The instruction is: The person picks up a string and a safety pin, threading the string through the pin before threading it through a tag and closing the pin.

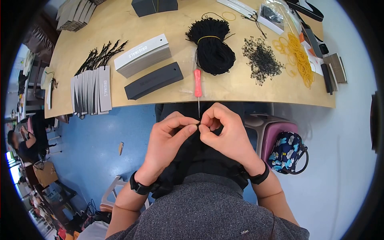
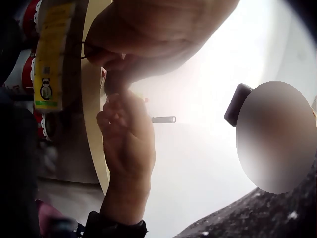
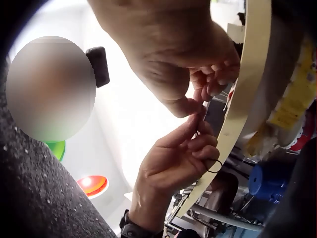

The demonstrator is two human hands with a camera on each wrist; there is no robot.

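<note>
Just in front of the table's edge, both hands meet fingertip to fingertip over the lap. My left hand (image 1: 169, 135) pinches a thin black cord (image 3: 197, 133) between thumb and forefinger. A small loop of that cord curves out beside the left fingers in the right wrist view. Thumb and forefinger of my right hand (image 1: 227, 130) pinch the same cord close by; most of it is hidden by the fingers. Beyond the fingertips a red-handled tool (image 1: 197, 83) with a thin metal shaft lies on the table, its shaft pointing toward the hands.
On the table (image 1: 236, 90) lie a bundle of black cords (image 1: 216, 58), black safety pins (image 1: 262, 62) and yellow rubber bands (image 1: 301, 60). Further left are white tags (image 1: 142, 56), dark tags (image 1: 154, 81) and strung tags (image 1: 92, 90). A patterned bag (image 1: 286, 152) rests on a chair at right.
</note>
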